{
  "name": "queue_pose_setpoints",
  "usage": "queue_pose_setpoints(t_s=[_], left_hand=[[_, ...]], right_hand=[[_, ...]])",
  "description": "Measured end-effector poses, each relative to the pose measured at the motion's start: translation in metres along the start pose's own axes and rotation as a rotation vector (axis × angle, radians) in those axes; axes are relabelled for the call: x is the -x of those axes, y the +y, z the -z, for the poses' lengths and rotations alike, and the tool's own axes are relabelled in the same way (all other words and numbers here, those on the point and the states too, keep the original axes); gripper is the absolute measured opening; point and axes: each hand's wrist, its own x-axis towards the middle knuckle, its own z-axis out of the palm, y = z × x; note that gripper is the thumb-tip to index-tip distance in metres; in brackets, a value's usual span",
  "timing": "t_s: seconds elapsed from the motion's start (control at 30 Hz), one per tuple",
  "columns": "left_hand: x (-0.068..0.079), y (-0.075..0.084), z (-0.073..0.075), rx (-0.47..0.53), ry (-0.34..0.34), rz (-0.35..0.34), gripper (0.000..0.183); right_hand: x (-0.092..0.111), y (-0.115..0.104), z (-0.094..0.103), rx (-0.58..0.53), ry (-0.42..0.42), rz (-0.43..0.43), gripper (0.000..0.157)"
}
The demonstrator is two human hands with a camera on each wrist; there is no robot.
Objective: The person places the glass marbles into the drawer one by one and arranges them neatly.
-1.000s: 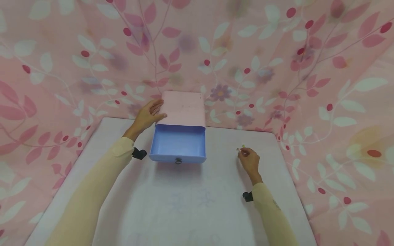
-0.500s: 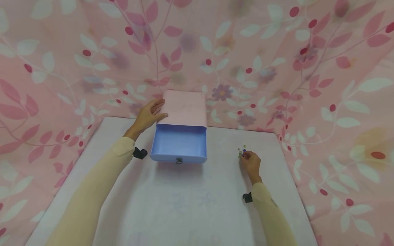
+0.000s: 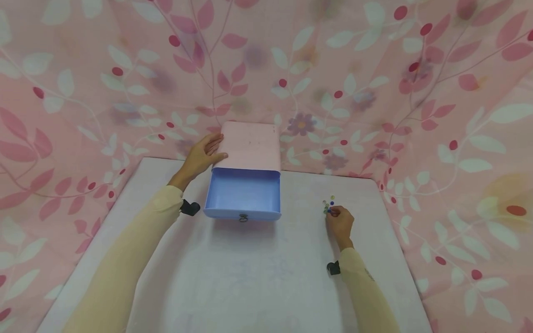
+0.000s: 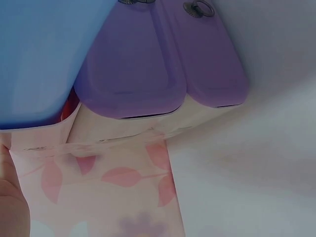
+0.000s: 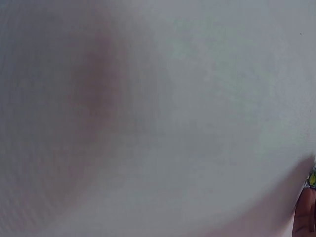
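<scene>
My left hand (image 3: 199, 158) rests on the left edge of a small pink drawer cabinet (image 3: 251, 147), thumb on its top and fingers spread fairly straight. The blue top drawer (image 3: 243, 215) is pulled out, and no contents show inside it. In the left wrist view, two purple drawers (image 4: 133, 59) sit closed below the blue one. To the right, my right hand (image 3: 341, 224) has thumb and fingers curled together at a small group of glass marbles (image 3: 326, 206). A blue marble (image 3: 329, 211) shows at its fingertips, seemingly pinched. The right wrist view barely catches the fingers (image 5: 304, 212).
Everything stands on a white-covered table (image 3: 250, 277). Floral pink cloth (image 3: 250, 69) hangs close behind and on both sides. The cabinet's back is near the rear cloth, and the marbles lie between it and the table's right edge.
My right hand has drawn slightly back toward me, uncovering more marbles, including blue ones. My left hand and the pulled-out drawer have stayed as they were.
</scene>
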Motion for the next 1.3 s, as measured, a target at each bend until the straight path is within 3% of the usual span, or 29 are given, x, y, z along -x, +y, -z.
queue_pose_setpoints(t_s=[0.6, 0.77, 0.97, 1.3], left_hand=[[0.0, 0.001, 0.0, -0.019, -0.006, 0.0, 0.076], [0.001, 0.002, 0.0, -0.026, -0.001, 0.004, 0.077], [0.002, 0.003, 0.0, -0.039, 0.003, 0.01, 0.077], [0.002, 0.001, 0.0, -0.03, -0.003, 0.012, 0.077]], right_hand=[[0.0, -0.005, 0.005, -0.015, 0.027, -0.014, 0.021], [-0.004, -0.012, 0.007, -0.047, 0.076, 0.026, 0.021], [-0.005, -0.032, 0.011, -0.183, 0.131, 0.131, 0.021], [0.002, -0.083, 0.017, -0.314, 0.109, 0.23, 0.024]])
